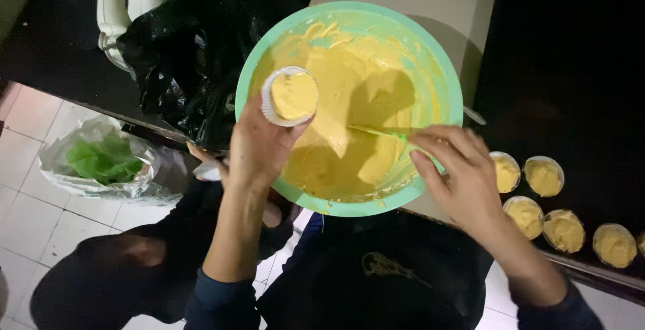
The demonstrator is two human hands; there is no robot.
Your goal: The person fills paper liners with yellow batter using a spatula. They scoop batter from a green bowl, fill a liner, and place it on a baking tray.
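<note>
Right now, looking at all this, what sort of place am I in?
Most likely a home kitchen during baking. A green mixing bowl of yellow batter sits on the counter, the left hand holds a filled paper cupcake case, and more filled cases line a dark tray.

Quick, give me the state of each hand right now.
Left hand: closed around a filled paper cup over the green bowl.
Right hand: gripping a green utensil in the batter.

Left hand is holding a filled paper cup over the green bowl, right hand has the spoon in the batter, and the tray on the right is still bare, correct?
Not quite. In the head view the dark tray already carries filled cups along its near edge. The rest holds: left hand holds the filled paper cup over the green bowl, right hand works the spoon.
</note>
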